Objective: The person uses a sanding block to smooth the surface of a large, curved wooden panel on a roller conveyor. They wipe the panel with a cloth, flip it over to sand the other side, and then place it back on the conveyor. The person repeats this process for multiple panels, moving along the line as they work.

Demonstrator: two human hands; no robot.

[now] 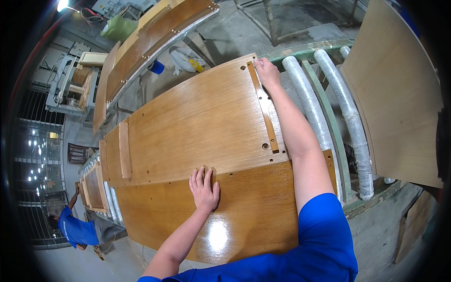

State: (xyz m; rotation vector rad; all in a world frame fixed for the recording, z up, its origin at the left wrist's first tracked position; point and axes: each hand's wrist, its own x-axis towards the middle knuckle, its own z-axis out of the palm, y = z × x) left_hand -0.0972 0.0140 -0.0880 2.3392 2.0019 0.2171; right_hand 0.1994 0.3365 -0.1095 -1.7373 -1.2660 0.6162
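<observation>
A large varnished wooden panel [192, 113] with drilled holes lies in front of me, its near edge overlapping or meeting a darker glossy panel [164, 202]. My left hand [205, 191] rests flat across the seam between them, fingers spread. At the far right corner of the lighter panel, my right hand [267, 74] has its fingers curled together beside the end of a narrow wooden strip [263, 108]. Something pale shows at those fingertips, too small to make out. Another strip [124, 150] lies across the panel's left end.
Plastic-wrapped rollers [307, 101] on a green frame [331, 134] run under and right of the panels. A big board [394, 94] stands at the right. Beyond lie more boards [150, 56] on a rack. A co-worker in blue [77, 229] bends at the far left.
</observation>
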